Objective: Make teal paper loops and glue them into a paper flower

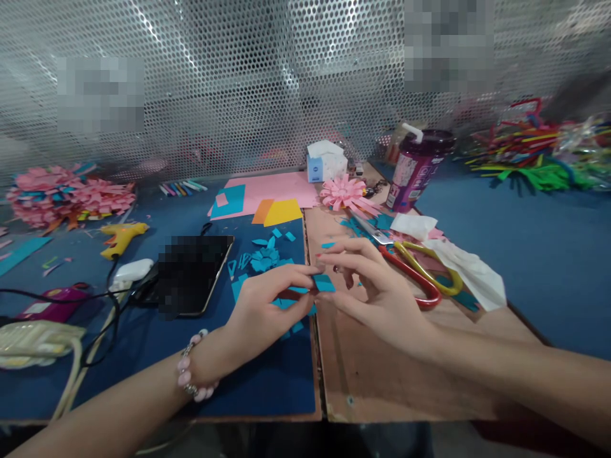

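Note:
Between the thumb and forefinger of my left hand [267, 299] is a small piece of blue paper [324, 283], above the seam between two table boards. My right hand [382, 296] is just to its right. Its fingers are spread and curved, and the thumb tip is at or very near the paper's lower edge. Left of the paper, a blue paper flower [265, 257] lies among blue cut scraps, partly behind my left hand. Large scissors [422, 264] with red and yellow handles rest beyond my right hand, blades partly over blue scraps.
A pink paper flower [346, 193], tissue box [327, 162] and purple cup with straw [415, 168] stand at the back. Crumpled tissue [470, 270] lies right. Leftward are a dark tablet-like device [198, 273], yellow glue gun [123, 238], cables and pink flowers [71, 196]. Perforated metal [238, 83] rises behind.

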The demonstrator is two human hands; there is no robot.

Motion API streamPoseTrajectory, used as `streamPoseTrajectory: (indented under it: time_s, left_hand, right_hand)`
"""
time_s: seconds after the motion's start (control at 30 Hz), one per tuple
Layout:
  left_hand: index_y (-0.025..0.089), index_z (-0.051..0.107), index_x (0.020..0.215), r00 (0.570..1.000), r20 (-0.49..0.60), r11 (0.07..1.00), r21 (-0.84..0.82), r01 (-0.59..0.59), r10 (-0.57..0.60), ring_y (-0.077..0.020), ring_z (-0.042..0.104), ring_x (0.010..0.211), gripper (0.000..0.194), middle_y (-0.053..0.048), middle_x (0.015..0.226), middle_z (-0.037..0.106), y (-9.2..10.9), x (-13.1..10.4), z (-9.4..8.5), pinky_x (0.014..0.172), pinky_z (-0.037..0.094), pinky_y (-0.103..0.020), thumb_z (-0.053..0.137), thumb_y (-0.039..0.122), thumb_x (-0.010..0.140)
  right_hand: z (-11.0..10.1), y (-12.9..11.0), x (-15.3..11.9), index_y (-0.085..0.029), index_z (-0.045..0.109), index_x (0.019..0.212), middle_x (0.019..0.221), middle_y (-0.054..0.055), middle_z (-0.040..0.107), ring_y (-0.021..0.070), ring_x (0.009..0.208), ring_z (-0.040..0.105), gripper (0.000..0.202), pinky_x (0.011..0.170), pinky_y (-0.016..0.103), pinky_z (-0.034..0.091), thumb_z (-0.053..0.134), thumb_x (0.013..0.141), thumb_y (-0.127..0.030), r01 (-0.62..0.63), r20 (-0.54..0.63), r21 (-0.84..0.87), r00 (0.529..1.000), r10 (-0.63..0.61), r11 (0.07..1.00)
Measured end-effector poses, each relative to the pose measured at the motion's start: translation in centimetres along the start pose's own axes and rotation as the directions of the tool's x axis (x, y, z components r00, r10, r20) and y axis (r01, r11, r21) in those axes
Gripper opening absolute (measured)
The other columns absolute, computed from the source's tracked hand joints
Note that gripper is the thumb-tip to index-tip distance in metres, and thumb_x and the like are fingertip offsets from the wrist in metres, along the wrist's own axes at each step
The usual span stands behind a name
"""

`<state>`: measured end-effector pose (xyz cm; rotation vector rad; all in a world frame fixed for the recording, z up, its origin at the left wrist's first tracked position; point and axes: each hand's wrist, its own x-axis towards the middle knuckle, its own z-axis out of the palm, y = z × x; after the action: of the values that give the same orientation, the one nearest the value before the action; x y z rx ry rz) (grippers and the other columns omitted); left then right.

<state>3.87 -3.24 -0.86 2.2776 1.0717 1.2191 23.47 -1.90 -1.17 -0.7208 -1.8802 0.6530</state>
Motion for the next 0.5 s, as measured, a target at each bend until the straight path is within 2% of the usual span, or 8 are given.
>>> streamPoseTrajectory:
  time_s: [0.33, 0.43, 0.5]
  left_hand:
    - [0.018, 0.066, 0.086, 0.998, -0.017, 0.996, -0.069, 0.056, -0.058, -0.0186, 0.070, 0.089, 0.005, -0.009, 0.100, 0.072, -0.04, 0.12, 0.01, 0.068, 0.061, -0.025, 0.064, 0.017, 0.081]
    - [0.018, 0.066, 0.085, 0.994, -0.013, 0.992, -0.058, 0.109, -0.110, -0.0184, 0.070, 0.087, 0.005, -0.009, 0.104, 0.072, 0.04, 0.24, -0.02, 0.066, 0.061, -0.024, 0.064, 0.017, 0.081]
    - [0.017, 0.067, 0.084, 0.989, -0.015, 0.987, -0.063, 0.147, -0.148, -0.0182, 0.070, 0.087, 0.004, -0.009, 0.106, 0.071, 0.06, 0.34, -0.04, 0.065, 0.061, -0.023, 0.064, 0.017, 0.081]
  right_hand:
    - [-0.06, -0.13, -0.24, -0.032, 0.057, 0.119, 0.117, 0.004, 0.054, 0.0200, 0.108, 0.052, 0.041, 0.097, 0.043, 0.045, 0.070, 0.080, -0.027, 0.068, 0.048, -0.001, 0.997, -0.068, 0.998]
    - [-0.27, -0.24, -0.36, -0.031, 0.057, 0.117, 0.115, 0.005, 0.056, 0.0198, 0.109, 0.052, 0.031, 0.094, 0.041, 0.046, 0.062, 0.087, -0.029, 0.048, 0.015, 0.047, 0.999, -0.049, 0.998]
    - [-0.34, -0.16, -0.30, -0.029, 0.060, 0.109, 0.106, 0.004, 0.059, 0.0177, 0.105, 0.054, 0.019, 0.088, 0.036, 0.047, 0.054, 0.091, -0.028, 0.021, -0.057, 0.068, 0.998, -0.017, 0.997]
